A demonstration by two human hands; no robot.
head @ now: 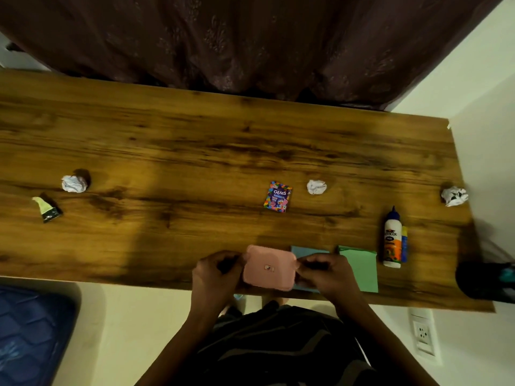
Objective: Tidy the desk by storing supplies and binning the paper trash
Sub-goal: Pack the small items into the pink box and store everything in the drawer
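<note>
A pink lidded box (269,267) rests at the near edge of the wooden desk (195,151). My left hand (216,274) grips its left side and my right hand (324,271) grips its right side. Under my right hand lie a blue paper pad (308,250) and a green pad (361,267). A glue bottle (392,240) with a small blue-yellow stick (404,243) beside it lies to the right. Crumpled paper balls sit at the left (73,183), the middle (316,187) and the far right (453,196). A Gems candy packet (277,196) and a torn wrapper (47,209) also lie on the desk.
A dark curtain (250,43) hangs behind the desk. A dark round container (485,280) stands at the desk's right end. A wall socket (423,335) is on the white wall below it. A blue mattress (33,335) lies at the lower left.
</note>
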